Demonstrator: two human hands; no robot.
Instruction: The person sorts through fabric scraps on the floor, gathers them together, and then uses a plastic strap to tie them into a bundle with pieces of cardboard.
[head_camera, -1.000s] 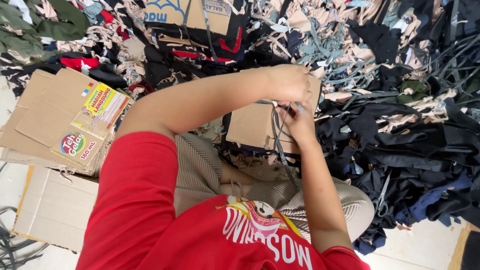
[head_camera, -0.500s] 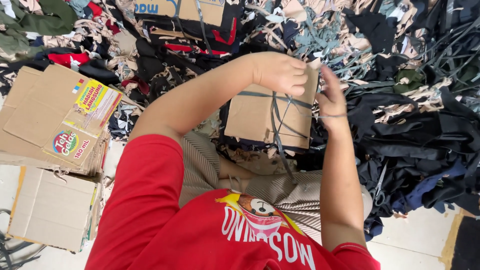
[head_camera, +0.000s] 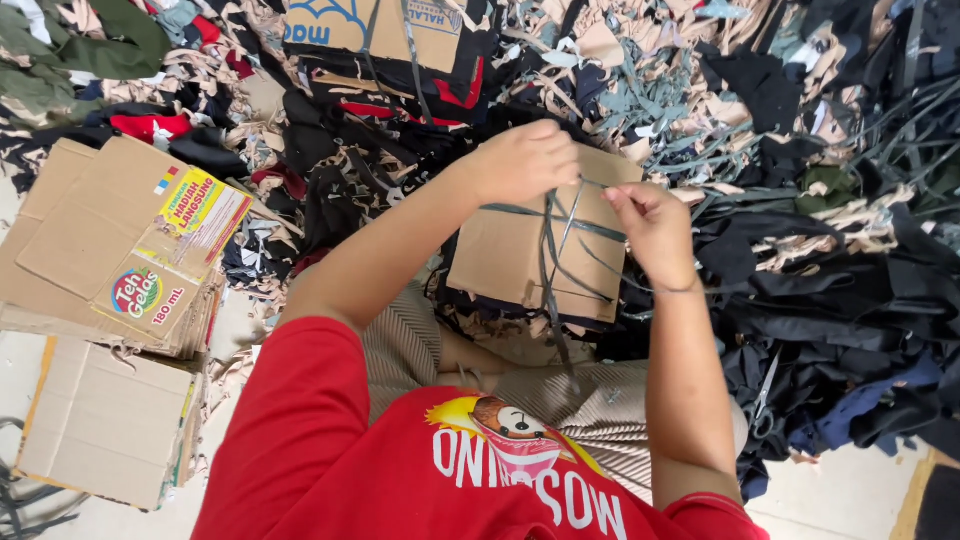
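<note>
A brown cardboard-topped bundle (head_camera: 505, 255) rests in front of my knees, crossed by thin dark fabric strips (head_camera: 548, 262). My left hand (head_camera: 525, 160) is closed over the strips at the bundle's far edge. My right hand (head_camera: 650, 230) pinches a strip end at the bundle's right edge, pulling it taut. A loose strip tail hangs down over my striped trousers (head_camera: 400, 345).
Heaps of dark and tan fabric scraps (head_camera: 830, 230) cover the floor ahead and to the right. A pile of flattened cardboard boxes (head_camera: 110, 250) lies at the left. Another tied cardboard bundle (head_camera: 375, 25) sits at the top. Scissors (head_camera: 762, 405) lie among scraps at right.
My right hand has moved from the bundle's middle out to its right edge, drawing the strip with it. My left hand stayed on the crossing near the far edge.
</note>
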